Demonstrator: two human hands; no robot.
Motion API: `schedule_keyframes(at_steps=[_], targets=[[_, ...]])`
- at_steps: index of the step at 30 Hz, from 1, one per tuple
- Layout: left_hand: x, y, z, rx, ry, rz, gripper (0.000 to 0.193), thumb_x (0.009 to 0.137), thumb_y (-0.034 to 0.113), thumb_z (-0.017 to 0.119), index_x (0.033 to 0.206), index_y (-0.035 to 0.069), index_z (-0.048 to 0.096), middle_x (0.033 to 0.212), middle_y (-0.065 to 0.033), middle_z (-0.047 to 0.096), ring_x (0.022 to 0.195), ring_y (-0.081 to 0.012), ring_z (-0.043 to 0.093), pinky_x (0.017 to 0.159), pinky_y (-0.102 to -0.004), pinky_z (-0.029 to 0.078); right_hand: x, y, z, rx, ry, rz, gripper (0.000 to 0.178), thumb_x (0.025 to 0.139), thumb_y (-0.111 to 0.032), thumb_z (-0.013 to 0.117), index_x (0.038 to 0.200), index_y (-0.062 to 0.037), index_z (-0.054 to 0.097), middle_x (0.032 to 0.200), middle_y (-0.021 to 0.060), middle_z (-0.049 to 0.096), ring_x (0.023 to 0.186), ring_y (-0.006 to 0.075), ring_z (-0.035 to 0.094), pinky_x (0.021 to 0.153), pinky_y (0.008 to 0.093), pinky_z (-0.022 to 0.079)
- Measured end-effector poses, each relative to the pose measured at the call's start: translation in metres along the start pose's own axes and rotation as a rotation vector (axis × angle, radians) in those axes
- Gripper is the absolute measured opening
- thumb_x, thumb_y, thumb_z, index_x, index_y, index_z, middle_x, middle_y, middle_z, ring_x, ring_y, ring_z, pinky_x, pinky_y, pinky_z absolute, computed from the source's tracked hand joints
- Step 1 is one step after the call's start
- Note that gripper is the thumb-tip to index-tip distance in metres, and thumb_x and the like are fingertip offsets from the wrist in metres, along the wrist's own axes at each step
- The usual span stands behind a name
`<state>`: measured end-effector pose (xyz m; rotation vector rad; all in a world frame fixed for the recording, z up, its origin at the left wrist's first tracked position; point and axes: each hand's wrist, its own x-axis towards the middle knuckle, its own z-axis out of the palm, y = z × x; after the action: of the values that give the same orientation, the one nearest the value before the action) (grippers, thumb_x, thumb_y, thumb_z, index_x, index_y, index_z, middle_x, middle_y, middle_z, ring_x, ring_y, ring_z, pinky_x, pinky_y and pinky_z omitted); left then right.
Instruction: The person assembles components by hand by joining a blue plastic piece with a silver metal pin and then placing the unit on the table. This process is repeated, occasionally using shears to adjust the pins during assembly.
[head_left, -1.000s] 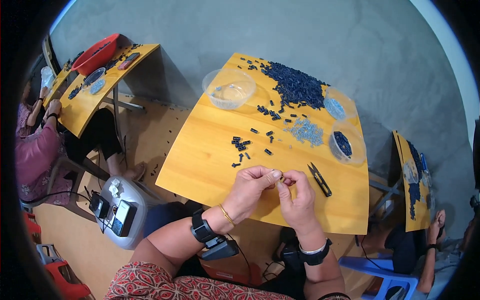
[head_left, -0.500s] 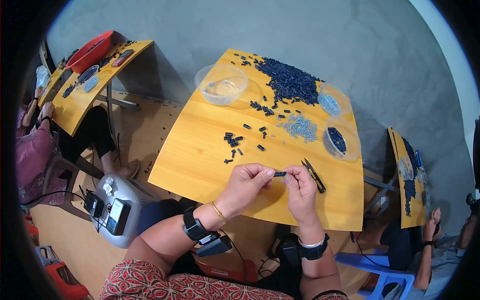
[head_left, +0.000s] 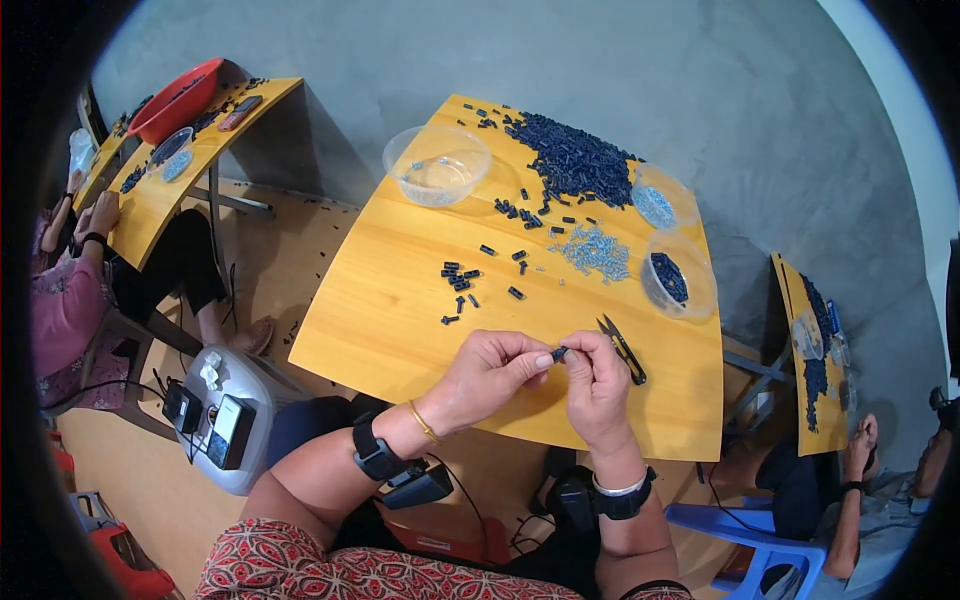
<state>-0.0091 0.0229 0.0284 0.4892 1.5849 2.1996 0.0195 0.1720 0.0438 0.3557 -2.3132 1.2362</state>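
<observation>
Over the near side of the yellow table (head_left: 400, 290), my left hand (head_left: 495, 372) and my right hand (head_left: 597, 385) meet. Between their fingertips is a small black plastic piece (head_left: 559, 354), pinched by both and mostly hidden. Just right of my right hand lie black thread snips (head_left: 622, 350). Several loose black pieces (head_left: 458, 277) are scattered to the left beyond my hands. Farther off are a small heap of silvery metal bits (head_left: 594, 253) and a large pile of black pieces (head_left: 575, 160).
A nearly bare clear bowl (head_left: 437, 165) stands at far left. At right are a bowl of black pieces (head_left: 680, 280) and a bowl of silvery bits (head_left: 660, 205). People sit at side tables. A grey stool (head_left: 235, 400) with devices stands left.
The black piece has turned between my fingertips, and less of it shows. My hands stay together in nearly the same place. The view has shifted slightly.
</observation>
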Motion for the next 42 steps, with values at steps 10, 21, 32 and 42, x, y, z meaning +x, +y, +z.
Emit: schedule_keyframes(at_steps=[10,21,32,42], targets=[[0.001,-0.005,-0.004,0.05,0.007,0.01,0.018,0.086,0.012,0.051,0.089,-0.003,0.06,0.071,-0.002,0.059,0.065,-0.0065,0.052,0.061,-0.0195,0.044,0.0,-0.001,-0.002,0.031,-0.059,-0.001,0.005,0.079,-0.001,0.052,0.084,-0.0017,0.051,0.071,0.0112,0.053,0.063,0.0241,0.055,0.056,0.0289,0.043],[0.002,-0.007,-0.002,0.005,0.071,0.01,0.017,0.084,0.012,0.054,0.089,-0.002,0.061,0.07,-0.0018,0.059,0.062,-0.0065,0.053,0.059,-0.0197,0.045,-0.003,0.008,-0.003,0.244,-0.058,0.138,0.01,0.081,-0.004,0.054,0.09,-0.0004,0.051,0.074,0.0074,0.055,0.066,0.0147,0.053,0.061,0.0239,0.042],[0.001,-0.009,-0.001,0.014,0.08,0.033,0.015,0.084,0.009,0.053,0.087,-0.003,0.061,0.067,-0.0018,0.058,0.061,-0.0059,0.051,0.057,-0.0193,0.043,-0.001,0.002,-0.004,0.207,-0.131,0.184,0.007,0.082,-0.004,0.053,0.086,0.0012,0.052,0.07,0.0048,0.054,0.063,0.0101,0.049,0.057,0.0228,0.041],[0.001,-0.008,0.0,-0.184,0.039,-0.048,0.014,0.083,0.009,0.055,0.088,-0.003,0.06,0.073,-0.0045,0.06,0.063,-0.0096,0.055,0.061,-0.0212,0.046,-0.004,0.01,-0.001,0.547,-0.129,0.392,0.007,0.084,-0.005,0.051,0.087,0.0009,0.053,0.074,0.0011,0.054,0.068,0.0073,0.048,0.062,0.0203,0.041]])
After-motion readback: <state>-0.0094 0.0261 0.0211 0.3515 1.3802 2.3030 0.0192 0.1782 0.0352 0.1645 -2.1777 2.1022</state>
